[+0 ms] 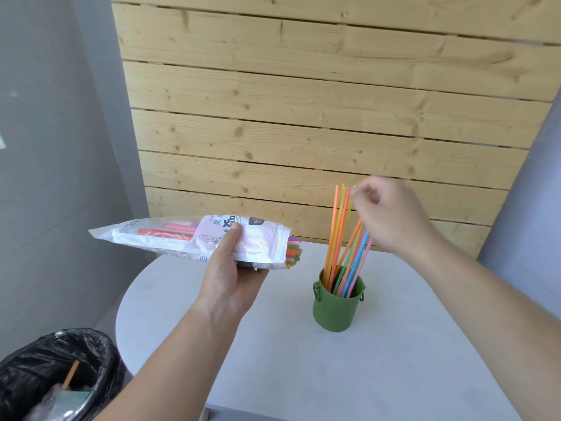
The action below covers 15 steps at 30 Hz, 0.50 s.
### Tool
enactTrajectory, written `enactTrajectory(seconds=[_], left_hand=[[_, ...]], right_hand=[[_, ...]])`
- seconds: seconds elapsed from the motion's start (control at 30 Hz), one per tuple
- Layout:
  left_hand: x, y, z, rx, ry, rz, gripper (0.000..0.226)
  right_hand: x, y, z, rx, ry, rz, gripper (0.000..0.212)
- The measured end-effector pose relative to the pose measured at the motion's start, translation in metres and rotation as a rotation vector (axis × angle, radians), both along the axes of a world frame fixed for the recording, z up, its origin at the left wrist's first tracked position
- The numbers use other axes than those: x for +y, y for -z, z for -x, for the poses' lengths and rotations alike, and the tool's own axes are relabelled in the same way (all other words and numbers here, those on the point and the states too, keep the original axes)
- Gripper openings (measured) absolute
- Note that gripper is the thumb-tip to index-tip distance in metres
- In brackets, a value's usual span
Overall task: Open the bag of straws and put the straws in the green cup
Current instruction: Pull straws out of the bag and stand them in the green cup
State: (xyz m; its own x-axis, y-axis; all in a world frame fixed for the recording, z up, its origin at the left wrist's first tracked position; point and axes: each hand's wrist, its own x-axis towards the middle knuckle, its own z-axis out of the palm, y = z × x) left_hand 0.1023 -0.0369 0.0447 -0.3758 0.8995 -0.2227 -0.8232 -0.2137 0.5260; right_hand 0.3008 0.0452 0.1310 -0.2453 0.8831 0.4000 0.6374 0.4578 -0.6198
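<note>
The green cup [337, 308] stands on the white round table [273, 344], right of centre. Several coloured straws [337, 238] stand in it, leaning and fanned out. My right hand [388, 211] is at the tops of these straws, fingers curled, fingertips pinched against a yellow-green straw; other straw tops are hidden behind the palm. My left hand [227, 278] holds the white printed straw bag [194, 241] level above the table's left side. The bag's open end faces right toward the cup. A bundle of straw ends [294, 253] sticks out of the opening.
A bin lined with a black bag [57, 372] stands on the floor at the lower left, with scraps inside. A wooden plank wall [303, 117] rises just behind the table. Grey walls flank both sides.
</note>
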Motion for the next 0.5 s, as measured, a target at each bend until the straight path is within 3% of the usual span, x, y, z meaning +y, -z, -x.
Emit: enactTrajectory(seconds=[0.1, 0.2, 0.5], left_hand=[[0.000, 0.000, -0.006, 0.047, 0.027, -0.018, 0.037], [0.000, 0.000, -0.013, 0.087, 0.055, -0.041, 0.023], [0.002, 0.004, -0.014, 0.110, 0.057, -0.045, 0.014]], right_hand=[[-0.029, 0.034, 0.016, 0.051, -0.131, 0.242, 0.038], [-0.039, 0.060, 0.032, 0.132, -0.165, 0.369, 0.038], [-0.039, 0.084, 0.043, 0.354, -0.218, 0.287, 0.027]])
